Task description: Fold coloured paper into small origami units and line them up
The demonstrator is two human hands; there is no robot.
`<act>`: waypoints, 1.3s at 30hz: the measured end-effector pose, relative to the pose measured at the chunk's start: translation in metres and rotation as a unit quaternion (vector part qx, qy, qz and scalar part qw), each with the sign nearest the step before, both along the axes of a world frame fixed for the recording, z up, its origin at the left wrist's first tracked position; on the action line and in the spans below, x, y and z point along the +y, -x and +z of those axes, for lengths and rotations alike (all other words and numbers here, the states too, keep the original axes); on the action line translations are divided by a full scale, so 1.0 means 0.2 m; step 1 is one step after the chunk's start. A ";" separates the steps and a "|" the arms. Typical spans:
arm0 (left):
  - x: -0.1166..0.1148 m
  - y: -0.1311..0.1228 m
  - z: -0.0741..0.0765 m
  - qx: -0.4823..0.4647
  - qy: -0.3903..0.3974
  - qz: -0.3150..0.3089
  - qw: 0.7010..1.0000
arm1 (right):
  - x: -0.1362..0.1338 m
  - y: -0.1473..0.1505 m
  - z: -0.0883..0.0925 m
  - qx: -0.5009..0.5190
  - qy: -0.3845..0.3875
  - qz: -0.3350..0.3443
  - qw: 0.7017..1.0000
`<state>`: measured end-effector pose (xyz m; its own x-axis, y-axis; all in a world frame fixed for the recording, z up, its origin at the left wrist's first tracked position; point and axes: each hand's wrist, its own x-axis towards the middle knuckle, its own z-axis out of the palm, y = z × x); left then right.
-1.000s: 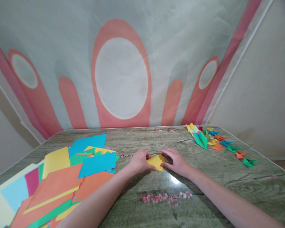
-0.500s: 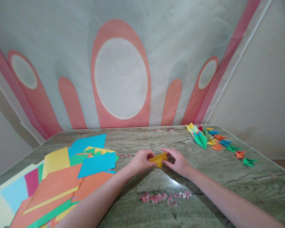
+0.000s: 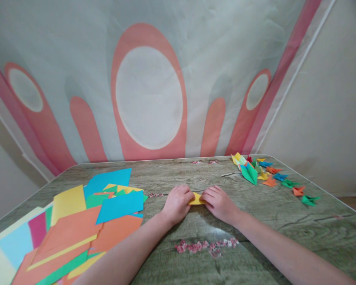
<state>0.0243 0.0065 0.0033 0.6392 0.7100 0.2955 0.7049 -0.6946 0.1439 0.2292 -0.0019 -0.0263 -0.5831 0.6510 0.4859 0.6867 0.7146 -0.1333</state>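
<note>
A small folded yellow paper (image 3: 196, 200) lies on the table (image 3: 264, 221) between my two hands. My left hand (image 3: 177, 204) has its fingers curled down on the paper's left end. From the other side my right hand (image 3: 218, 202) presses the right end with closed fingers. Most of the paper is hidden under the fingers; only a small yellow strip shows.
A spread of coloured paper sheets (image 3: 77, 225) covers the table's left part. Several small folded paper figures (image 3: 269, 176) lie in a row at the far right. Pink flower prints (image 3: 207, 246) mark the tabletop near me. A patterned cloth (image 3: 148, 91) hangs behind the table.
The yellow paper was held raised and wider open; now it is folded smaller and pressed flat on the table, with both hands closer together on it.
</note>
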 end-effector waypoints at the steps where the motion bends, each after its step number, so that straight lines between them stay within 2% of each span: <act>1: 0.00 0.00 0.00 0.005 0.007 0.001 1.000 | 0.00 0.00 -0.01 -0.007 0.009 0.000 1.000; 6: 0.01 0.00 0.00 0.013 0.060 0.007 0.998 | 0.02 0.00 -0.02 0.013 0.052 -0.001 0.999; 10: 0.02 0.01 0.02 -0.017 0.117 0.012 0.993 | 0.02 -0.01 -0.01 0.059 0.079 0.017 0.995; 15: 0.06 0.05 0.02 -0.059 0.164 -0.019 0.984 | 0.03 -0.03 0.00 0.110 0.133 0.026 0.985; 18: 0.09 0.06 0.00 -0.081 0.171 -0.018 0.982 | 0.04 -0.03 -0.01 0.139 0.164 0.022 0.976; 23: 0.11 0.05 -0.04 -0.106 0.187 0.028 0.976 | 0.05 -0.02 -0.01 0.164 0.180 -0.003 0.970; 34: 0.07 0.02 -0.03 -0.097 0.174 0.068 0.978 | 0.08 0.01 -0.03 0.161 0.172 -0.060 0.970; 39: 0.05 0.02 -0.03 -0.094 0.120 0.051 0.987 | 0.09 0.02 -0.03 0.157 0.169 -0.070 0.970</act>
<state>0.0196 0.0173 -0.0027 0.5102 0.8321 0.2174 0.7143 -0.5508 0.4318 0.2258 0.0158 -0.0331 -0.3341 0.8668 0.3702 0.6617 0.4954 -0.5628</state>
